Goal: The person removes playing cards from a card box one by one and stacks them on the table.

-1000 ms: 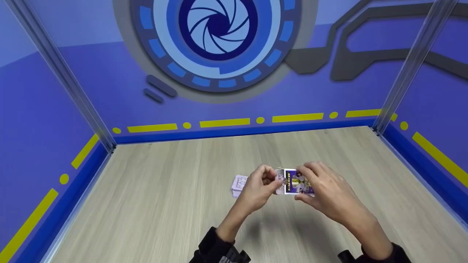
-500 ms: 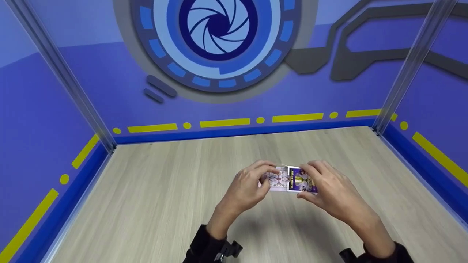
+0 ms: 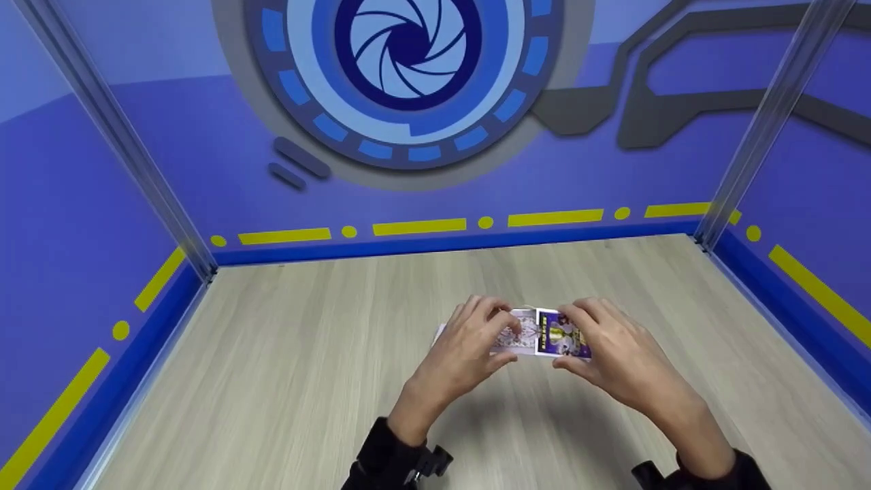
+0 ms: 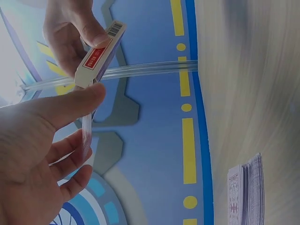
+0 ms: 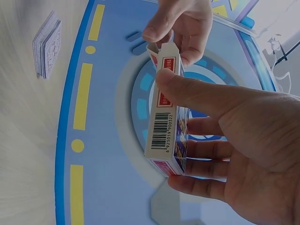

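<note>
A purple-fronted playing-card box (image 3: 561, 335) is held above the table by my right hand (image 3: 622, 357), thumb on one narrow side and fingers on the other. Playing cards (image 3: 522, 330) with a patterned back stick out of its left end. My left hand (image 3: 456, 347) holds these cards between thumb and fingers. In the left wrist view they appear as a thin upright edge (image 4: 87, 133) beneath the box. How far they reach into the box is hidden. A second stack of playing cards (image 5: 48, 46) lies on the table, mostly covered by my left hand in the head view.
The wood-grain table (image 3: 306, 354) is bounded by blue printed panels (image 3: 170, 170) at the back and sides. Clear corner posts (image 3: 755, 122) stand at the back left and right.
My left hand has moved left and its fingers have spread along the cards, now hiding most of the table stack. More card back shows beside the box, which has shifted slightly right.
</note>
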Demonstrator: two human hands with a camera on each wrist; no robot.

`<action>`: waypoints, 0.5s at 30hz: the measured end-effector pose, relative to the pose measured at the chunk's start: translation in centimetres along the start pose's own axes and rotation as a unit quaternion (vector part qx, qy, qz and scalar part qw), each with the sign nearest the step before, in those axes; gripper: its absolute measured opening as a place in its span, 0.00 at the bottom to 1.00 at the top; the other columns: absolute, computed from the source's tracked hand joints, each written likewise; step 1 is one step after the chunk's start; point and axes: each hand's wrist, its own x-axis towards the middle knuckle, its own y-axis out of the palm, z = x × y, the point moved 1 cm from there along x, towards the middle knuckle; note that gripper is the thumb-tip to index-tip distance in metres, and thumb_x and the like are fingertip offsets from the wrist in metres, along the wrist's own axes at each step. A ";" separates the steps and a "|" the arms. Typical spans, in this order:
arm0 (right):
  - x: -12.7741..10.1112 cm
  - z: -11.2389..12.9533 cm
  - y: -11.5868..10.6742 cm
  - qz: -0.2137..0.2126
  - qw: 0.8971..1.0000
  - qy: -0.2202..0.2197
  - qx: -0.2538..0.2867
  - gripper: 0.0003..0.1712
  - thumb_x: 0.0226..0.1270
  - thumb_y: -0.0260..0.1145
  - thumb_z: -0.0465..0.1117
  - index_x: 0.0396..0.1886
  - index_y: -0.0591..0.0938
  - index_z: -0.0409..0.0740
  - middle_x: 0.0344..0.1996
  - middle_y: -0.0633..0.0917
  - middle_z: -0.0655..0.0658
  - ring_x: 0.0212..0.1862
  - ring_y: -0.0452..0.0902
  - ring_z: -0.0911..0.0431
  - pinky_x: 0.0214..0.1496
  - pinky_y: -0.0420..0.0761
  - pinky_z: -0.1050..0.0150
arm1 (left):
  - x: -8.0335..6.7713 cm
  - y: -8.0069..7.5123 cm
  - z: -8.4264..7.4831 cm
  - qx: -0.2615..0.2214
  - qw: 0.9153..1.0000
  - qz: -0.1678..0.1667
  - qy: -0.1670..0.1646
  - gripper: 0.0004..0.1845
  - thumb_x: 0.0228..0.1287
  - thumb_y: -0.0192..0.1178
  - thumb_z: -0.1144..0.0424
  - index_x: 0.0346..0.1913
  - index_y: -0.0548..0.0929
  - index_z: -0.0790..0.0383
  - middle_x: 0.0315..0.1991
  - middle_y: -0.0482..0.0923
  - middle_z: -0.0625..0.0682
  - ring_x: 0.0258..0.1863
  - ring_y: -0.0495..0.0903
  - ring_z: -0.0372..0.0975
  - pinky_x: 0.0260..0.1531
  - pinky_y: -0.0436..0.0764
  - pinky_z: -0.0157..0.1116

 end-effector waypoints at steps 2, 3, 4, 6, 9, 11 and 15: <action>0.0 -0.1 0.0 -0.002 1.000 0.003 0.003 0.39 0.49 0.86 0.48 0.59 0.80 0.40 0.51 0.81 0.42 0.51 0.78 0.48 0.44 0.81 0.49 | 0.0 -0.2 0.2 0.003 1.000 -0.002 -0.005 0.18 0.59 0.77 0.56 0.49 0.82 0.51 0.59 0.77 0.48 0.57 0.73 0.41 0.60 0.73 0.40; 0.0 -0.1 -0.1 -0.003 1.000 0.006 0.005 0.39 0.49 0.86 0.48 0.59 0.80 0.40 0.51 0.81 0.41 0.51 0.78 0.48 0.45 0.81 0.49 | 0.0 -0.3 0.3 0.005 1.000 -0.003 -0.007 0.18 0.59 0.77 0.57 0.49 0.82 0.51 0.59 0.77 0.48 0.58 0.73 0.41 0.60 0.73 0.40; 0.0 -0.2 -0.1 -0.003 1.000 0.008 0.008 0.39 0.49 0.86 0.48 0.59 0.80 0.40 0.51 0.81 0.41 0.51 0.78 0.47 0.45 0.81 0.49 | 0.0 -0.5 0.5 0.005 1.000 -0.003 -0.009 0.17 0.60 0.77 0.58 0.48 0.83 0.51 0.59 0.77 0.49 0.59 0.73 0.41 0.60 0.73 0.41; 0.0 -0.3 -0.1 -0.003 1.000 0.015 0.014 0.39 0.50 0.86 0.47 0.59 0.80 0.39 0.52 0.81 0.40 0.51 0.78 0.47 0.46 0.81 0.48 | -0.1 -0.9 0.9 0.004 1.000 -0.005 -0.013 0.15 0.60 0.77 0.60 0.48 0.83 0.52 0.61 0.78 0.50 0.61 0.73 0.41 0.61 0.73 0.41; -0.1 -0.5 -0.2 0.000 0.999 0.025 0.022 0.39 0.51 0.85 0.47 0.60 0.79 0.38 0.53 0.81 0.39 0.52 0.77 0.46 0.47 0.81 0.48 | -0.4 -1.5 1.6 0.003 1.000 -0.006 -0.023 0.13 0.61 0.75 0.62 0.47 0.84 0.53 0.63 0.77 0.51 0.64 0.73 0.43 0.63 0.73 0.43; -0.1 -0.6 -0.2 0.002 0.999 0.032 0.026 0.39 0.52 0.85 0.46 0.61 0.79 0.37 0.54 0.81 0.38 0.53 0.77 0.46 0.47 0.81 0.47 | -0.5 -2.0 2.1 -0.004 0.999 -0.008 -0.032 0.12 0.62 0.75 0.64 0.47 0.84 0.54 0.64 0.77 0.53 0.66 0.73 0.44 0.65 0.72 0.44; -0.4 -0.8 -0.5 0.011 0.998 0.051 0.030 0.39 0.55 0.83 0.46 0.62 0.78 0.36 0.55 0.80 0.36 0.53 0.77 0.45 0.47 0.81 0.45 | -0.8 -2.6 3.2 -0.022 0.998 -0.017 -0.049 0.11 0.63 0.73 0.66 0.46 0.84 0.56 0.65 0.76 0.55 0.68 0.71 0.46 0.68 0.70 0.47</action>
